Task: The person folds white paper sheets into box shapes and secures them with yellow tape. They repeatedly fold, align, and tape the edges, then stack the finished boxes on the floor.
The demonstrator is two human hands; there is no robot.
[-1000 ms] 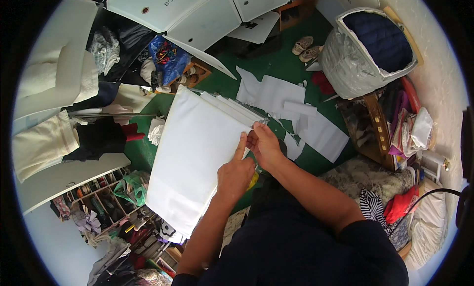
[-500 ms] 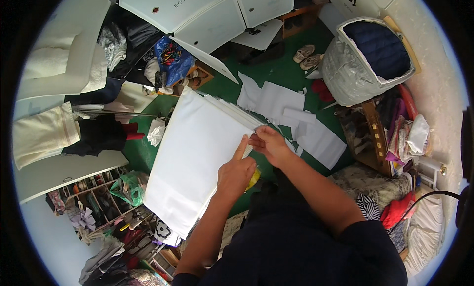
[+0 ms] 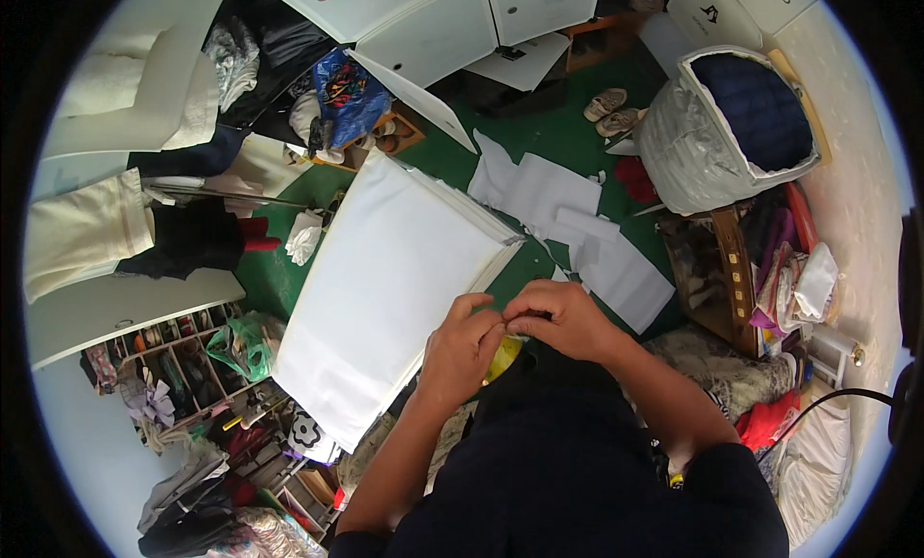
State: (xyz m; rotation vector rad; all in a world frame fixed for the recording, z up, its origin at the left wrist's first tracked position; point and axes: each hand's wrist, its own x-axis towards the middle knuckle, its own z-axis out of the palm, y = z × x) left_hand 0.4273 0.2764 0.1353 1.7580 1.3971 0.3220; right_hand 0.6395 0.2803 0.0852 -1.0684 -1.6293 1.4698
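In front of my body my left hand (image 3: 462, 351) and my right hand (image 3: 563, 319) meet fingertip to fingertip, each closed in a pinch. What sits between the fingertips is too small to make out. Just beyond and to the left lies a large white layered stack of sheets or panels (image 3: 395, 259), tilted across the view, its layers showing along the right edge. My left hand is beside its near right edge. Partly covered by my hands, something yellow (image 3: 502, 360) shows below them.
White sheet pieces (image 3: 549, 197) lie scattered on the green floor (image 3: 462, 110). A clear-wrapped bin holding dark blue padded fabric (image 3: 756, 110) stands at far right, with shoes (image 3: 616, 115) beside it. White panel doors (image 3: 433, 43) hang open at the back. A shoe rack (image 3: 183, 380) is at left.
Both hands have left the right corner of the white stack and come back toward my body. My left index finger, stretched out before, is now bent into a pinch.
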